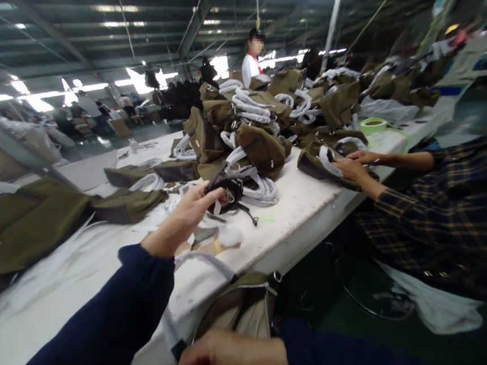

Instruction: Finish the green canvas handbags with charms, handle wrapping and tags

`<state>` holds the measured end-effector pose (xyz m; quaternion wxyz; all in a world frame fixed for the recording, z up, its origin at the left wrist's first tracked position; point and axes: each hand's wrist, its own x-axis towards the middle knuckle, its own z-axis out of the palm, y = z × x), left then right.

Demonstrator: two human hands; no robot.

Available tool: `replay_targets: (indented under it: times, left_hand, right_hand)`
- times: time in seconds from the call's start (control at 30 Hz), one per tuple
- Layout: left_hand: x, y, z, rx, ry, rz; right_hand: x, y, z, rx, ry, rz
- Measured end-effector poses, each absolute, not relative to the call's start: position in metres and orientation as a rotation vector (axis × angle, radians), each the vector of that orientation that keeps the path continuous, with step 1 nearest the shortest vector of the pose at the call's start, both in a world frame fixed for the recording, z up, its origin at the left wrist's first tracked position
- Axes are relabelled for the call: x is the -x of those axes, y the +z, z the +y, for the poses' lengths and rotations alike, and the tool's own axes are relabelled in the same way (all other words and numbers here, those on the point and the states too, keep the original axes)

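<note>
My left hand (185,214), in a dark blue sleeve, reaches out over the white table (301,204) and pinches a bundle of dark straps with metal clips (227,195). My right hand (232,360) is low at the near edge, fingers curled on the rim of an olive bag (241,307) that hangs at the table's edge. A white strap (206,259) runs from that bag onto the table.
A heap of olive bags with white straps (252,126) covers the middle of the table. Flat olive bags (22,220) lie at the left. A person in a plaid shirt (450,206) handles a bag (325,167) at the right; green tape roll (373,125) beyond.
</note>
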<state>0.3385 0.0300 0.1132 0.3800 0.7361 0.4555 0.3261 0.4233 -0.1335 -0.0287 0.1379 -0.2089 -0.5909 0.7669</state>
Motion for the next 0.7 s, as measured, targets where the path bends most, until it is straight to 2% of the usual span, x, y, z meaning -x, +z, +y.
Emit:
replay_targets:
  times: [0.1,0.2,0.3,0.43,0.7]
  left_hand:
    - [-0.304,0.130,-0.044,-1.417,1.179,0.852]
    - [-0.275,0.114,-0.123,-1.150,1.305,0.899]
    - [-0.252,0.070,-0.180,-1.044,1.143,1.031]
    - [-0.232,0.024,-0.205,-1.309,0.930,1.275]
    - [-0.235,-0.016,-0.204,-1.957,0.429,1.564]
  right_hand:
    - [-0.417,-0.027,-0.127,0.638,2.344,-1.567]
    - [-0.414,-0.021,-0.115,0.643,2.348,-1.495]
    - [-0.413,-0.018,-0.102,0.590,2.383,-1.523]
    - [-0.411,-0.023,-0.086,0.506,2.433,-1.636]
    - [-0.405,-0.016,-0.065,0.634,1.933,-2.280]
